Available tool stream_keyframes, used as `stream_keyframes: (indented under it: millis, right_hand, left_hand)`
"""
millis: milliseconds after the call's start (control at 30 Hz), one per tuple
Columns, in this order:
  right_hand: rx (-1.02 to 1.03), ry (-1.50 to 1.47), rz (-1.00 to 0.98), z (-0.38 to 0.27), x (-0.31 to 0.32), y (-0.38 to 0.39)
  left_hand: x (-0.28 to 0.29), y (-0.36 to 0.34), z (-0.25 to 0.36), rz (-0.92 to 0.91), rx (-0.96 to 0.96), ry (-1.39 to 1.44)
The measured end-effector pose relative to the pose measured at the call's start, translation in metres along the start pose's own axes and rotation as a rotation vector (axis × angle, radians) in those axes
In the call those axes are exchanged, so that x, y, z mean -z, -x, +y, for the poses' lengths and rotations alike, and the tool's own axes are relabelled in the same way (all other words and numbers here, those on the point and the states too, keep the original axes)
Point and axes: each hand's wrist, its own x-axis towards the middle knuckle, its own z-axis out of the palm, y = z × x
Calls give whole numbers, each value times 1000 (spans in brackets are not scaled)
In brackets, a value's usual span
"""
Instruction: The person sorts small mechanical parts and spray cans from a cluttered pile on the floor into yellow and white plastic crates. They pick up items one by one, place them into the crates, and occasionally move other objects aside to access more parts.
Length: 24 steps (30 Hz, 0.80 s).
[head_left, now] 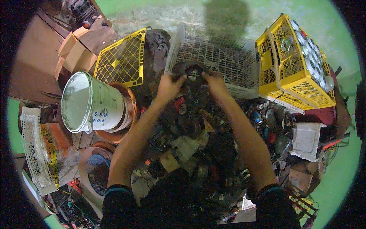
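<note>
Both my arms reach forward over a heap of dark scrap. My left hand [170, 86] and my right hand [215, 84] grip a dark, rounded thing [182, 68] from its two sides, thumbs toward each other. It looks black and partly ring-like, but its kind is too dark to make out. It is held by the near side of a clear-white plastic crate [213, 51] with lattice walls. Below my hands lies the mixed scrap [190, 124], with a small red piece [180, 104] in it.
A yellow lattice crate [118, 59] stands at the left, near a tilted white bucket [108, 107] in an orange-brown tub [129, 100]. To the right, another yellow crate [284, 86] holds several silvery cans [310, 57]. Cardboard [78, 53] lies at far left.
</note>
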Motion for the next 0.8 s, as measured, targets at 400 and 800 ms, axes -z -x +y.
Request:
stream_keyframes:
  millis: [400,800]
  right_hand:
    - [38,517,-134,-22,-34,-98]
    - [378,351,97,5,-22,-55]
  left_hand:
    - [6,-126,-15,-20,-105,-855]
    - [-5,-69,-21,-4,-516,-897]
